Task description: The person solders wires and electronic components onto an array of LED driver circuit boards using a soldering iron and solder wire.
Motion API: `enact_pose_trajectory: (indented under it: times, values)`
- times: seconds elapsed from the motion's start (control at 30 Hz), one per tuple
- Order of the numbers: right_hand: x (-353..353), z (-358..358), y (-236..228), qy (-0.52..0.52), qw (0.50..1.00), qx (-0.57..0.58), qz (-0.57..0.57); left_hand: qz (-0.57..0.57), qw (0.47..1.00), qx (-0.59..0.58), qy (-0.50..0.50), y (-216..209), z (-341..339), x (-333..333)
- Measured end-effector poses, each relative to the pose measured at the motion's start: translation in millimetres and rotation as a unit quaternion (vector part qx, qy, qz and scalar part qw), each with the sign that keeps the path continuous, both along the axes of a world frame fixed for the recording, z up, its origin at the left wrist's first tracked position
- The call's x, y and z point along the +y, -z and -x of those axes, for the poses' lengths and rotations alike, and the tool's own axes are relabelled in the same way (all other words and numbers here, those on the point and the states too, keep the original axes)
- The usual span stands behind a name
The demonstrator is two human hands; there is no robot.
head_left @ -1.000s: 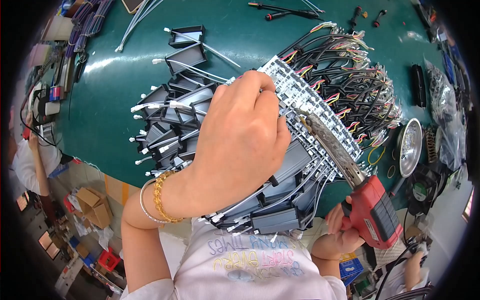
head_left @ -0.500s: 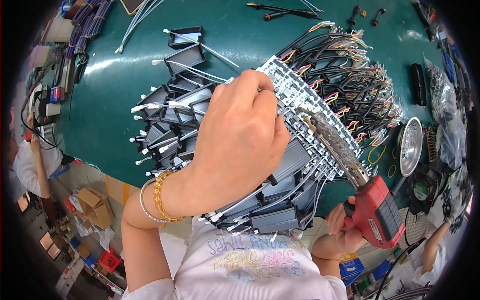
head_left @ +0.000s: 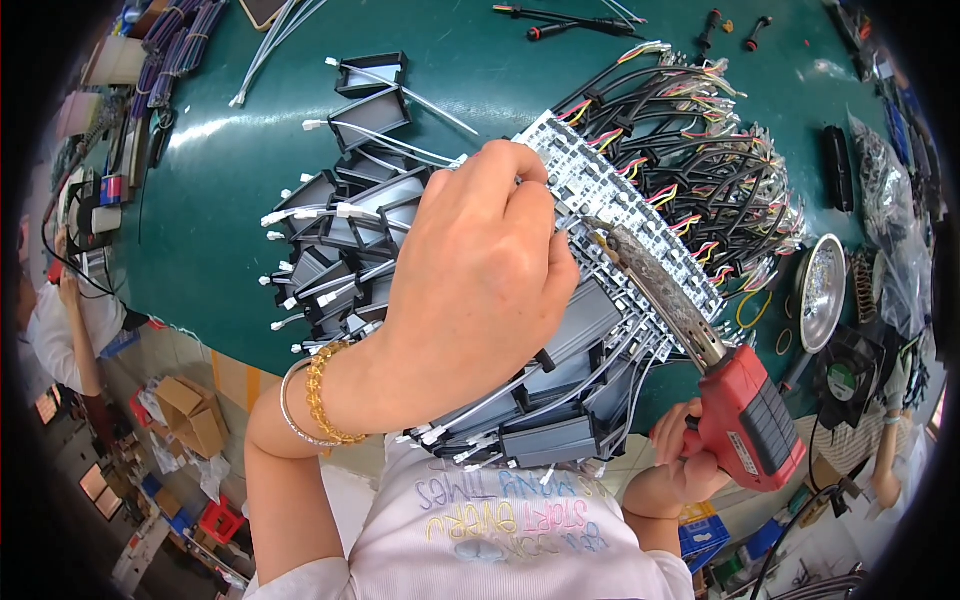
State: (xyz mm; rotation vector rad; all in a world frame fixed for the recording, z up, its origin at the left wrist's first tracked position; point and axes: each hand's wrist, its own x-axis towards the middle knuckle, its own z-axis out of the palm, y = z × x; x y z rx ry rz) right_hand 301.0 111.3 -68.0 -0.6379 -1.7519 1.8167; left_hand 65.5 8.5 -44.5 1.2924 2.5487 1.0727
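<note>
The right hand clamps the red soldering gun, presumably slanted so its tip reaches the circuit board right of the left hand. The left hand's fingers bend together, their hold hidden; black cables fan farther right.

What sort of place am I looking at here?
Probably an electronics assembly workshop: the right hand grips a red-handled soldering gun, white circuit boards sit on the green worktop, and many black cables lie beside them.
</note>
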Motion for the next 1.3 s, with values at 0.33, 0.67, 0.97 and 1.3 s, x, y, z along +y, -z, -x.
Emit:
enact_pose_trajectory:
  times: [0.33,0.67,0.97,1.3]
  values:
    - [3.2,-1.5,-4.0,-0.019,1.000,0.015,-0.001,0.000,1.000,0.000,-0.001,-0.6,1.2,1.4]
    - [6.4,1.7,0.0,0.012,0.999,0.048,0.008,0.005,1.000,0.015,0.006,-1.4,1.8,-2.9]
    - [11.3,-15.5,-2.2,0.072,0.993,0.082,0.032,0.128,0.974,0.183,0.027,-27.7,96.5,32.6]
    - [13.2,-22.7,-2.9,0.053,0.993,0.102,0.010,0.124,0.950,0.256,0.129,41.7,201.0,59.7]
